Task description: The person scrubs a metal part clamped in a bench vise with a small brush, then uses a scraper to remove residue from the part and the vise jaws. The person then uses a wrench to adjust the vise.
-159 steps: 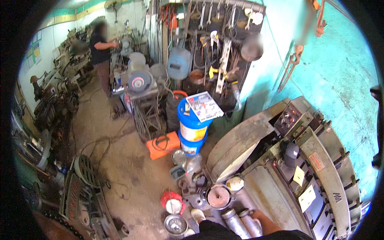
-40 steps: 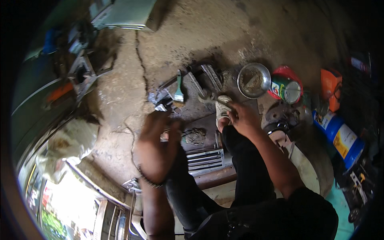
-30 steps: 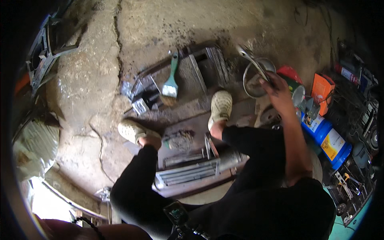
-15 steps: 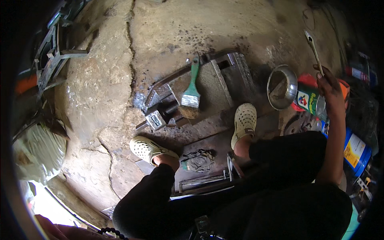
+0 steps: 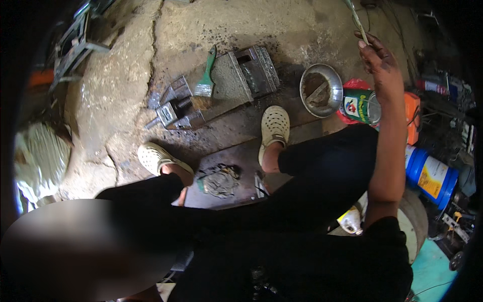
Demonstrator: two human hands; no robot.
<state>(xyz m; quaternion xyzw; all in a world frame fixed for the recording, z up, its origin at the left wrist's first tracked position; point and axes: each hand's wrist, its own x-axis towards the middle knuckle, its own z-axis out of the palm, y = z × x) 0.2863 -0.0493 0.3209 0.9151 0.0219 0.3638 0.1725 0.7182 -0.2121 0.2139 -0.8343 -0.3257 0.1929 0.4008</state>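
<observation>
Raised at the far right, my right hand [image 5: 377, 55] is closed around the lower end of a slim metal wrench [image 5: 356, 21]. The wrench's upper end runs to the picture's top edge. My left hand does not show; a blurred patch covers the lower left. On the floor ahead of my feet lies a greasy metal vise [image 5: 234, 75] with a threaded screw. A wide paintbrush [image 5: 207, 80] with a green handle rests on it, bristles towards me. Nearest below my right hand are a steel bowl [image 5: 336, 85] with dark residue and a flat piece inside, and a green tin [image 5: 358, 106].
My feet in cream clogs [image 5: 275, 125] stand close to the vise. A crumpled dirty rag [image 5: 221, 182] lies on a flat board between my legs. On the right are an orange case [image 5: 412, 118] and a blue bucket [image 5: 432, 176]. A metal frame [image 5: 75, 53] stands far left.
The view has shifted, so the floor things sit farther left and higher. My right hand has risen with the wrench. The wrist with a beaded bracelet at lower left no longer shows.
</observation>
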